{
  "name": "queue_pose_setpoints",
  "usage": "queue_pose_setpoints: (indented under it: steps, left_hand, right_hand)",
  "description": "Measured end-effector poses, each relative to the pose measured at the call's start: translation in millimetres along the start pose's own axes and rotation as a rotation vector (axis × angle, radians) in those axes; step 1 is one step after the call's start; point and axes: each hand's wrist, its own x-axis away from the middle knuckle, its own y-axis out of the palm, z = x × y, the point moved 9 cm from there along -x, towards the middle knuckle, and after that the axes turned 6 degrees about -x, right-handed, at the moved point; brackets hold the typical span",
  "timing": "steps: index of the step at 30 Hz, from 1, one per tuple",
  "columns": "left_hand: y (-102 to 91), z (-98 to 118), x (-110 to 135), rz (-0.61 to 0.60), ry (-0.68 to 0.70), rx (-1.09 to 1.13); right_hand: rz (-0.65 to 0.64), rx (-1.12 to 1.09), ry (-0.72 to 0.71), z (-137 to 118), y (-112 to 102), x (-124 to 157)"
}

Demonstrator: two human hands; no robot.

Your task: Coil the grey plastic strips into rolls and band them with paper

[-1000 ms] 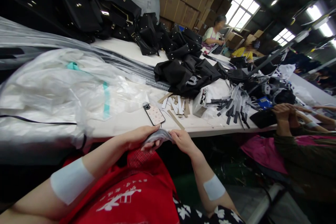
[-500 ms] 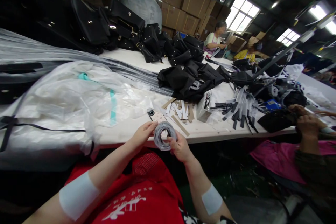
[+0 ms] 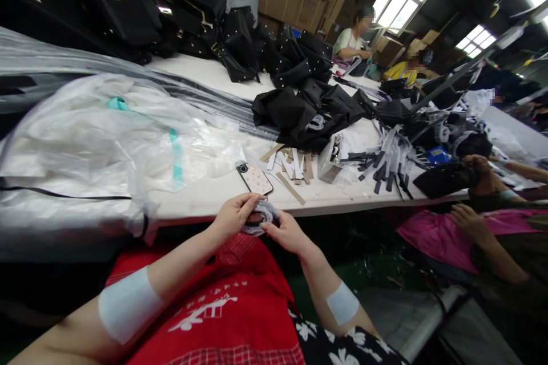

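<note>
A grey coil (image 3: 269, 211), ring-shaped and seemingly wrapped in clear plastic, is held between my two hands just in front of the table edge. My left hand (image 3: 234, 214) pinches its left side with thumb and fingers. On the right, my right hand (image 3: 289, 232) grips the rim, thumb laid over the front. The coil is tilted, and something dark brown shows through its middle; what it is I cannot tell. A phone in a patterned case (image 3: 256, 178) lies on the white table (image 3: 205, 197) right beyond my hands.
White and tan strips (image 3: 293, 164) lie behind the phone, near an open box (image 3: 330, 162). Plastic-wrapped straps (image 3: 387, 162) spread to the right. A large clear plastic bag (image 3: 107, 142) covers the left. Black bags (image 3: 295, 108) pile behind. A co-worker's hands (image 3: 475, 219) are at far right.
The coil has tilted from facing me to a flatter angle, and both hands still hold it. More of the phone shows. The co-worker's one hand has come away from the black bag.
</note>
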Motion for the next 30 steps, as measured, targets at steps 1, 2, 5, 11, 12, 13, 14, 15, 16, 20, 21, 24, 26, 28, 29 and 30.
queue_pose_setpoints:
  steps: [1, 2, 5, 11, 12, 13, 14, 15, 16, 20, 21, 24, 26, 28, 29, 30]
  left_hand:
    - [2.4, -0.9, 1.1, -0.036, -0.011, 0.005]
    - [8.0, -1.8, 3.4, -0.104, -0.024, 0.007]
    - [34.9, -1.9, 21.2, -0.375, -0.010, -0.039]
    - [54.7, -41.8, 59.6, -0.357, -0.170, -0.051]
    - [55.6, -52.9, 64.1, -0.335, -0.236, -0.015]
    - [56.0, -62.6, 67.5, -0.314, -0.292, 0.016]
    - [55.5, -70.0, 69.4, -0.291, -0.331, 0.039]
    - [54.7, -74.9, 70.1, -0.270, -0.353, 0.054]
    - [54.1, -77.9, 70.0, -0.257, -0.365, 0.062]
    - [53.2, -78.9, 67.1, -0.252, -0.365, 0.043]
    - [53.0, -78.7, 66.7, -0.253, -0.367, 0.037]
    - [51.5, -79.3, 66.5, -0.248, -0.386, 0.040]
    - [50.8, -79.4, 66.6, -0.245, -0.394, 0.053]
    - [51.1, -78.8, 66.6, -0.251, -0.394, 0.063]
    - [51.7, -78.6, 66.6, -0.256, -0.394, 0.068]
    - [52.2, -78.5, 66.6, -0.259, -0.393, 0.072]
  right_hand:
    - [-0.008, -0.024, 0.006, 1.0, 0.3, 0.2]
    - [-0.052, -0.042, 0.017, 2.0, 3.1, 0.6]
    - [-0.335, -0.029, 0.053, 4.4, 25.0, 7.8]
    - [-0.483, 0.162, 0.100, 13.3, 40.1, 21.8]
    - [-0.419, 0.188, 0.092, 14.4, 31.8, 17.7]
    - [-0.302, 0.231, 0.077, 15.4, 16.9, 10.7]
    - [-0.134, 0.298, 0.064, 16.6, -4.5, 2.6]
    - [0.066, 0.391, 0.056, 17.6, -30.0, -4.2]
    - [0.261, 0.501, 0.057, 18.6, -54.8, -8.5]
    - [0.580, 0.882, 0.119, 33.5, -100.6, -22.6]
    - [0.568, 0.934, 0.118, 38.2, -101.2, -26.9]
    - [0.534, 1.047, 0.090, 45.9, -97.4, -33.2]
    - [0.510, 1.109, 0.087, 47.3, -94.7, -34.3]
    - [0.469, 1.150, 0.097, 47.4, -92.5, -35.3]
    - [0.445, 1.163, 0.102, 46.9, -91.3, -35.9]
    - [0.422, 1.175, 0.108, 46.0, -90.2, -36.4]
